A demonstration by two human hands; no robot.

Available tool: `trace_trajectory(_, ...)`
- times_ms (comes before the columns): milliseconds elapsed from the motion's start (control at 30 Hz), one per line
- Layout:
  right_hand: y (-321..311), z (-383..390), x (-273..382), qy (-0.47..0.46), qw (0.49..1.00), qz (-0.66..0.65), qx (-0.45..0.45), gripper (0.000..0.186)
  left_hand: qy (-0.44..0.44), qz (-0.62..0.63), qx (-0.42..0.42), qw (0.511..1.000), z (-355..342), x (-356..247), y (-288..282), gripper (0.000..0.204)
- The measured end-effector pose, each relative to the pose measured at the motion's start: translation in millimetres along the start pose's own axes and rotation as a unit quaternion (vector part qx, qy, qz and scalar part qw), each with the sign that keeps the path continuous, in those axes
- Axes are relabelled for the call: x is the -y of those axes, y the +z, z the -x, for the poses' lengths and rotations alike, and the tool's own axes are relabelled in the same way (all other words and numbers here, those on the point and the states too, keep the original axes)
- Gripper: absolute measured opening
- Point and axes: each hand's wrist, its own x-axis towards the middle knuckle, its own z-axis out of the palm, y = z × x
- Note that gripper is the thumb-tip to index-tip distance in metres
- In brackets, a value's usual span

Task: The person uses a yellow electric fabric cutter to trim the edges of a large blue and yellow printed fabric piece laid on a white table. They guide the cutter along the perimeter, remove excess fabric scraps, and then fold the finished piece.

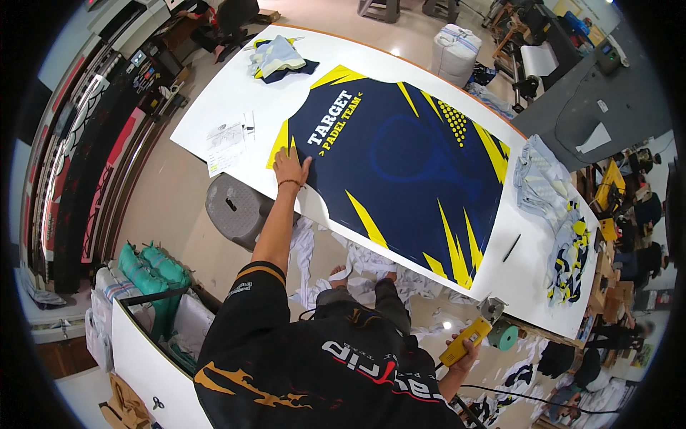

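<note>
On table [532,279], panel [393,189] diagonal, lettering [331,119] leftward

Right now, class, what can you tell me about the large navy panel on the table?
The navy panel looks like printed fabric, with jagged yellow shapes, a cluster of yellow dots, white and yellow lettering and a faint blue racket outline. It lies spread flat across the white table. The left hand rests on its left end, fingers over a yellow patch.
</note>
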Motion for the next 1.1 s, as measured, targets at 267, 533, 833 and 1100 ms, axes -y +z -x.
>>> trace_trajectory(267, 7.9, 1.2, 0.7, -0.021, 0.999, 0.035, -0.015, 0.076, -0.116, 0.002, 0.034, 0.993, -21.1, -12.9, -5.2, 0.059)
trace_trajectory(533, 20.2, -4.9, -2.0, -0.016, 0.999, 0.042, -0.016, 0.079, -0.034, 0.002, 0.030, 0.999, -31.9, -12.2, 4.3, 0.057)
trace_trajectory(833, 35.7, -14.1, -6.4, -0.032, 0.996, 0.066, -0.050, 0.093, 0.076, 0.060, -0.098, 0.990, -45.0, -9.5, 24.3, 0.075)
trace_trajectory(1100, 36.0, -5.9, 8.2, -0.115, 0.892, 0.421, -0.116, 0.095, 0.215, 0.104, 0.051, 0.970, 77.0, -126.8, 25.6, 0.085)
